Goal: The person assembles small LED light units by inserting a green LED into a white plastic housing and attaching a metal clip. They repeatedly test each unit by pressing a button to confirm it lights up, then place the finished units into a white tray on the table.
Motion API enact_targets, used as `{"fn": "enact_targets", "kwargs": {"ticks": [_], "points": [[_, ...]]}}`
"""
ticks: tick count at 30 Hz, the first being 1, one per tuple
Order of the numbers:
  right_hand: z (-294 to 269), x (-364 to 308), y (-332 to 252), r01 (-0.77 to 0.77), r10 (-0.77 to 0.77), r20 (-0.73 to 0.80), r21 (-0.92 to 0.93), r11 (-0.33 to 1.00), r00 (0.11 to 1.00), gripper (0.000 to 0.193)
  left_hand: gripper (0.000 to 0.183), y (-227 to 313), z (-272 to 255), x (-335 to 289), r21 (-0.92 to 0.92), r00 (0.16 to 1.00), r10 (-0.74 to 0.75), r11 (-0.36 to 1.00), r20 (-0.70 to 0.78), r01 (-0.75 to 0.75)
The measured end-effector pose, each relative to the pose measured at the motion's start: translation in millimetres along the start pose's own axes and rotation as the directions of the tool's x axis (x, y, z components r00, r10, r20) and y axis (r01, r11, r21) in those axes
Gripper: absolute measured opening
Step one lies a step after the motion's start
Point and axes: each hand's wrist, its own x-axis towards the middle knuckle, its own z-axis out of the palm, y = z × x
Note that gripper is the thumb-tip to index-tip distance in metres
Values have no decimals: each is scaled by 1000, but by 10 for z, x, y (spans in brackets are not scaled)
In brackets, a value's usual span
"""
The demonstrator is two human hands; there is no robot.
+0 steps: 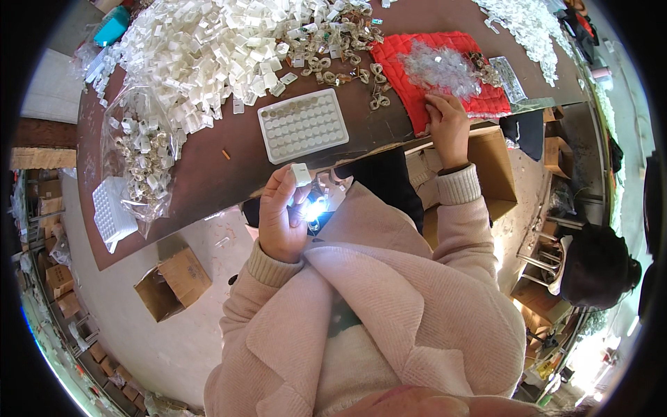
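My left hand (281, 219) is closed around a small white plastic box-shaped piece (301, 174), held up at the table's front edge. Just below that piece, beside the fingers, a bright bluish-white light (316, 207) glares and hides the detail around it. My right hand (448, 128) rests at the near left part of a red quilted cloth (417, 111), its fingertips drawn together. Whatever lies between them is too small to make out. Between the hands, farther in, lies a white tray (303, 151) with rows of round cells; its far row looks darker.
A large heap of white plastic pieces (201, 55) covers the far left, with tan coiled cables (323, 66) beside it. Clear plastic bits (441, 69) lie on the cloth. A filled clear bag (142, 153) and another white tray (113, 212) stand left. Cardboard boxes (184, 278) sit below.
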Motion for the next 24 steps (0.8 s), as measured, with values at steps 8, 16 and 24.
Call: {"fn": "enact_targets", "kwargs": {"ticks": [8,16,24], "points": [[16,36,-101,19,-16,-40,87,996,999,14,29,15,58,-21,16,999,-8,1000,-34,9],[-201,-189,-1416,273,-356,67,518,810,932,30,20,63,65,-57,-81,997,21,997,71,-15],[-77,-322,-1950,307,-520,89,717,625,850,35,17,91,78,-151,-4,994,110,994,15,-110]]}}
